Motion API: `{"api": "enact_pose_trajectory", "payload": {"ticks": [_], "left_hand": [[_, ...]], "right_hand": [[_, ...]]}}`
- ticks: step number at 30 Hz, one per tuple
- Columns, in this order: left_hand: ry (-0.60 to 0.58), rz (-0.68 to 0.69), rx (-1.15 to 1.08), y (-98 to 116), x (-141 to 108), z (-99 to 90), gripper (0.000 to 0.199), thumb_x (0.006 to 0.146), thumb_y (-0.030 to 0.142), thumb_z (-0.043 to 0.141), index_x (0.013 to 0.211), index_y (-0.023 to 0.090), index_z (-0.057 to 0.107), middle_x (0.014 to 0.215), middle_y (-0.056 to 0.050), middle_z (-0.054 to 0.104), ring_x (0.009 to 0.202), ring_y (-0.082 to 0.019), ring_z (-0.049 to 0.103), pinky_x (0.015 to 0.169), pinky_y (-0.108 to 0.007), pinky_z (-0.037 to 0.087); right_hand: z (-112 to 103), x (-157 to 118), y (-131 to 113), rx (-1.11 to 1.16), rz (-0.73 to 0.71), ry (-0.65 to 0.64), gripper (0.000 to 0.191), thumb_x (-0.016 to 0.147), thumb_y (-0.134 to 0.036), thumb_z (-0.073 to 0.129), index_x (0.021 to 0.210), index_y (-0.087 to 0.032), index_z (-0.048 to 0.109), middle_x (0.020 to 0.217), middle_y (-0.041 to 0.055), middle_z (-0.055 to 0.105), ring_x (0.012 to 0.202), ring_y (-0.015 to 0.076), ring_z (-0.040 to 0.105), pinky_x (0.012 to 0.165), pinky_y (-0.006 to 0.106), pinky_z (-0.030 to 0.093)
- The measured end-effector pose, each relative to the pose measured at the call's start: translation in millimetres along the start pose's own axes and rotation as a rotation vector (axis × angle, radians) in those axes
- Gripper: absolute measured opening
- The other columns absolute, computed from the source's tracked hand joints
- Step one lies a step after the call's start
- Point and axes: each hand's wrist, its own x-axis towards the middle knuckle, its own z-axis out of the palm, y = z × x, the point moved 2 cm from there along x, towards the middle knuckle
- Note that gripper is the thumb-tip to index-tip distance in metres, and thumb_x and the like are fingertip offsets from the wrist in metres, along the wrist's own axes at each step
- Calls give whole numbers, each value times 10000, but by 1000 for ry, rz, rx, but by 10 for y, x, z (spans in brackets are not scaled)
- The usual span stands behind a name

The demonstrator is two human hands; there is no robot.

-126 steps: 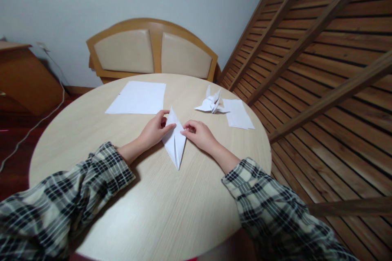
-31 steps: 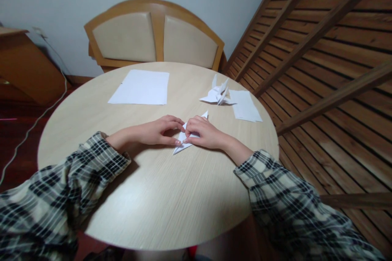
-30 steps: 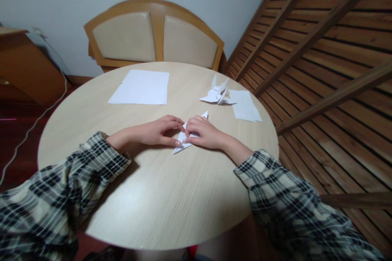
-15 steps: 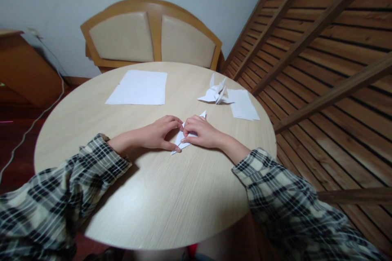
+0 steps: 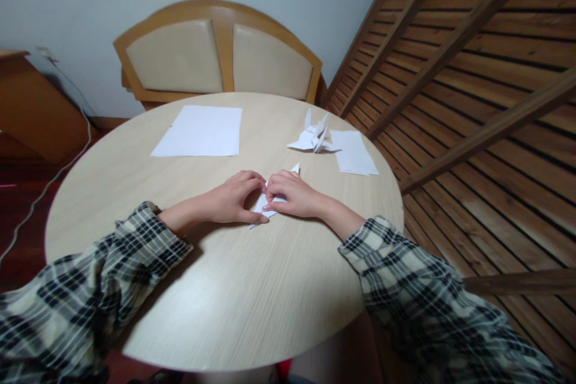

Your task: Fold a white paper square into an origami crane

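Note:
A small piece of folded white paper (image 5: 260,204) lies slantwise on the round table, its pointed ends showing past my fingers at top right and bottom left. My left hand (image 5: 231,198) holds its left side, thumb near the lower tip and fingers at the upper edge. Over the middle and right side of the paper, my right hand (image 5: 294,195) is closed with curled fingers, its thumb pressing the sheet near the left thumb. Much of the folded paper is hidden under the right hand.
Folded white paper cranes (image 5: 314,137) stand at the back right, beside a stack of small paper sheets (image 5: 355,153). Larger white sheets (image 5: 198,132) lie at the back left of the table (image 5: 216,300). Behind it is a padded headboard-like back (image 5: 227,54); slatted wood (image 5: 472,90) is on the right.
My left thumb has shifted slightly along the paper's lower end toward the right thumb. Both hands stay on the folded paper; the whole view has moved a little.

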Motion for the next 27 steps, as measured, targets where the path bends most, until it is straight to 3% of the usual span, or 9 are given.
{"api": "enact_pose_trajectory", "payload": {"ticks": [20, 27], "left_hand": [[-22, -63, -48, 4, 13, 39, 554, 779, 548, 734, 1141, 158, 581, 1253, -152, 549, 1210, -326, 503, 1084, -496, 423], [-56, 4, -53, -45, -9, 27, 577, 791, 537, 749, 1209, 198, 543, 1312, -134, 525, 1270, -312, 485, 1123, -487, 394]], "right_hand": [[-8, -6, -25, -5, 26, -5, 149, 922, -340, 674, 853, -210, 653, 1017, 45, 649, 1049, 235, 532, 953, 377, 350], [-1, -11, -13, -7, 16, -9, 197, 924, -384, 686, 856, -203, 647, 1016, 47, 649, 1046, 233, 530, 955, 376, 345]]}}
